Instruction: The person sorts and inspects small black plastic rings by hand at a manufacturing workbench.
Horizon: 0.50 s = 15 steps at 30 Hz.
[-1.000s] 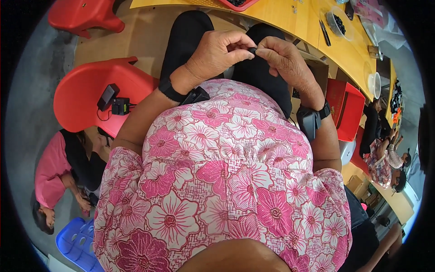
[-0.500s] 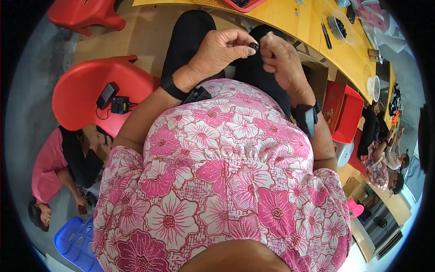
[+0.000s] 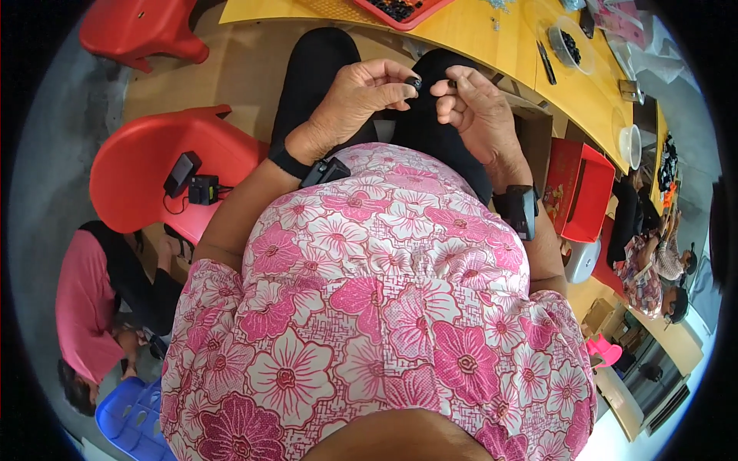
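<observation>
My left hand (image 3: 355, 98) pinches a small black rounded part (image 3: 413, 82) between thumb and fingertips. A short gap to its right, my right hand (image 3: 483, 111) has its thumb and index finger closed on a tiny dark piece (image 3: 452, 83), mostly covered by the fingertips. Both hands are raised above my black-trousered legs, just short of the yellow table (image 3: 492, 58). The exact kind of either small part is too small to make out.
At the table's near edge is a red tray (image 3: 419, 19) of black parts. Farther right lie a black pen (image 3: 546, 63) and a clear bowl (image 3: 588, 61) of black pieces. A red chair (image 3: 131, 173) holding black devices stands left; a red box (image 3: 588, 192) is right. Beyond the chair, a person in pink (image 3: 81, 300) bends down.
My hands have drawn apart and sit slightly lower. The right fingers have uncurled somewhat, showing a tiny dark piece at their tips. The person in pink has bent further down.
</observation>
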Available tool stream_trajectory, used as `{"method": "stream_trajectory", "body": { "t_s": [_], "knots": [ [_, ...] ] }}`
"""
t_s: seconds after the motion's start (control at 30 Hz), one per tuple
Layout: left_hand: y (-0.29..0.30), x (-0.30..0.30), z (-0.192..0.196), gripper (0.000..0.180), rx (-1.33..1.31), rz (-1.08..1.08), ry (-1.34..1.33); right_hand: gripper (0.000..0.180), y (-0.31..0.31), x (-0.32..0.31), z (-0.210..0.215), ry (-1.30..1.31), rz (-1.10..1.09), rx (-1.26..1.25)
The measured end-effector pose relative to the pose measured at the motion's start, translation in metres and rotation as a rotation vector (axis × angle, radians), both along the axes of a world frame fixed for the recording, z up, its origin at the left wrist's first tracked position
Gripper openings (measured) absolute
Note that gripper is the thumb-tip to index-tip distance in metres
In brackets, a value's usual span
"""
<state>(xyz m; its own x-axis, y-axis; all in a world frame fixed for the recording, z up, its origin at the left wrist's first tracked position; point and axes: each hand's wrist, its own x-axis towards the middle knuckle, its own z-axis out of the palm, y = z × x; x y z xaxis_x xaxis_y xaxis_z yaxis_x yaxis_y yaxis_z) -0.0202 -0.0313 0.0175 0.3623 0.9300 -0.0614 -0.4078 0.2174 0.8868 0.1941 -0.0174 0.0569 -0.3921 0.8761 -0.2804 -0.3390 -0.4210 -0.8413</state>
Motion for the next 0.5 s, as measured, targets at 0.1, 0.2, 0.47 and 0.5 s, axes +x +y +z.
{"method": "stream_trajectory", "body": {
  "t_s": [0.1,0.2,0.47,0.5],
  "knots": [
    [-0.0001,0.0003,0.0027,0.024,-0.015,-0.012,-0.009,0.023,-0.0010,-0.0030,-0.0032,0.247,0.083,-0.035],
    [0.0007,0.0023,0.0048,0.024,-0.041,-0.005,-0.024,0.023,-0.0006,-0.0040,-0.0059,0.405,0.085,-0.126],
    [0.0009,0.0012,0.0027,0.019,-0.066,-0.043,-0.036,0.029,-0.0065,-0.0084,-0.0074,0.431,0.016,-0.171],
    [0.0006,0.0009,0.0020,0.019,-0.067,-0.042,-0.035,0.029,-0.0074,-0.0087,-0.0069,0.406,0.008,-0.150]
  ]
}}
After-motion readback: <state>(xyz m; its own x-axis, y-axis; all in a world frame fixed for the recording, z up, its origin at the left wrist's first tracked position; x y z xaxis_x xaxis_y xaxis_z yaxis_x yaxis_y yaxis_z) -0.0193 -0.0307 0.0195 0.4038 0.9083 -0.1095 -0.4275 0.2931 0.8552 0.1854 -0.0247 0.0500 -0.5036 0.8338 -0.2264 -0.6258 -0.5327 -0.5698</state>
